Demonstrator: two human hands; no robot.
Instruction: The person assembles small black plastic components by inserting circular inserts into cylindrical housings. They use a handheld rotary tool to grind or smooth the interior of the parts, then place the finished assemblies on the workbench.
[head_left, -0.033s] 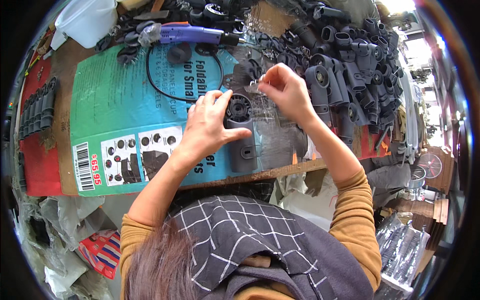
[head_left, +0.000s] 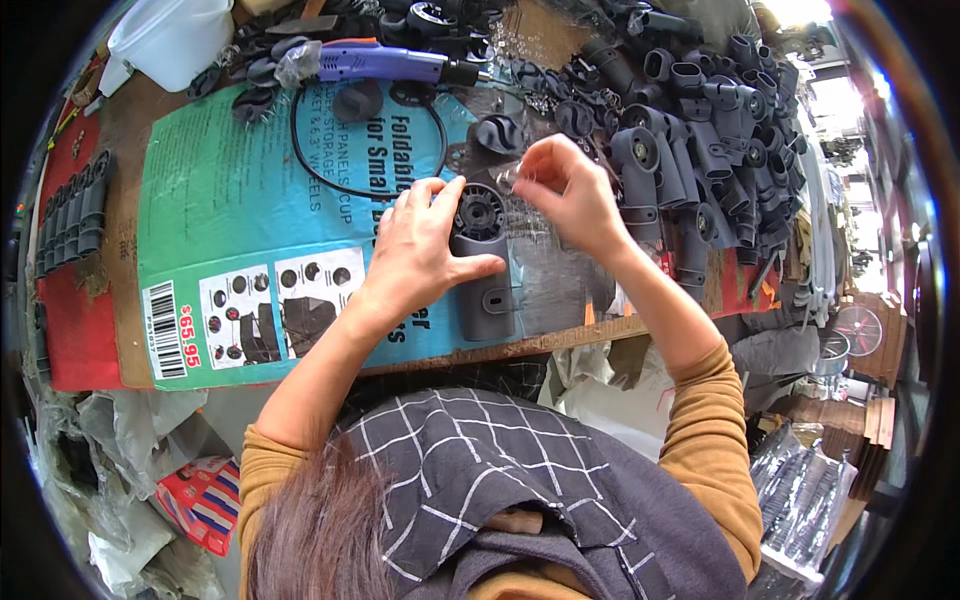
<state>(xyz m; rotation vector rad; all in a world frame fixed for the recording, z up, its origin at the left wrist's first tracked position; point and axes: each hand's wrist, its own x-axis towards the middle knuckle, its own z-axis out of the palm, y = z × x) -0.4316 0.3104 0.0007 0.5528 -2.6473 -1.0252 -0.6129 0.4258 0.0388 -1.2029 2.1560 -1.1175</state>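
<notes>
A dark grey plastic tube fitting (head_left: 487,308) with a round ribbed socket at its far end lies near the table's front edge. My left hand (head_left: 425,240) steadies it, fingers along its left side and thumb across the tube. Just right of the socket, my right hand (head_left: 572,195) is raised with thumb and forefinger pinched together. Small shiny bits (head_left: 508,178) show at those fingertips, too small to name. Beyond that hand sits a dark round knob (head_left: 499,133).
A purple power screwdriver (head_left: 385,66) lies across the far side, near a black cable loop (head_left: 296,135). Dark plastic fittings (head_left: 705,130) are heaped at the right. A printed blue-green cardboard sheet (head_left: 190,220) covers the table's left. A white tub (head_left: 172,45) stands far left.
My right hand has shifted slightly, its fingertips a little lower. The dark knob beyond it, blurred before, now shows clearly. My left hand stays on the fitting.
</notes>
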